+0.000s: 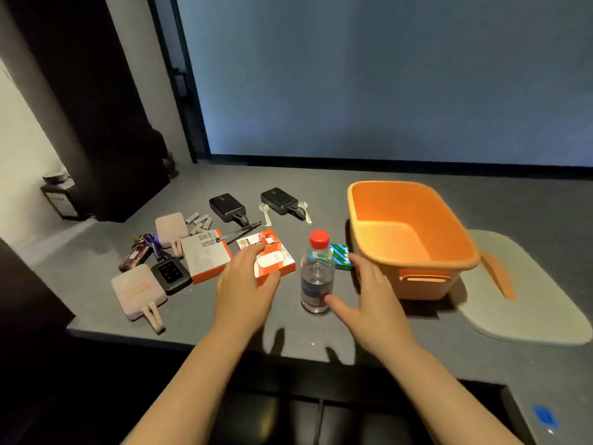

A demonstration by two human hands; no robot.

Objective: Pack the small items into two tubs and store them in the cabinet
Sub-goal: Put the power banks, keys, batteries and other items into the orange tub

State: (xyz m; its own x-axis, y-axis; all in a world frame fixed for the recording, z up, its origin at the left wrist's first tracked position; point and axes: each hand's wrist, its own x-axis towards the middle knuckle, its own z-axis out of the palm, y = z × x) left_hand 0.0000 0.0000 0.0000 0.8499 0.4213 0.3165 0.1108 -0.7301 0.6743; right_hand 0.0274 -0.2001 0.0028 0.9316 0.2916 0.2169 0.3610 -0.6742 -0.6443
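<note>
One box in left hand; right hand between bottle, tub.

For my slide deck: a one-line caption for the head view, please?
Left hand grips an orange box; the open right hand is at a water bottle beside an empty orange tub.

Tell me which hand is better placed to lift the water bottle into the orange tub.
Right. The right hand is open beside the water bottle, thumb at its base, with the orange tub on that side. The left hand grips the orange box, farther from the tub.
</note>
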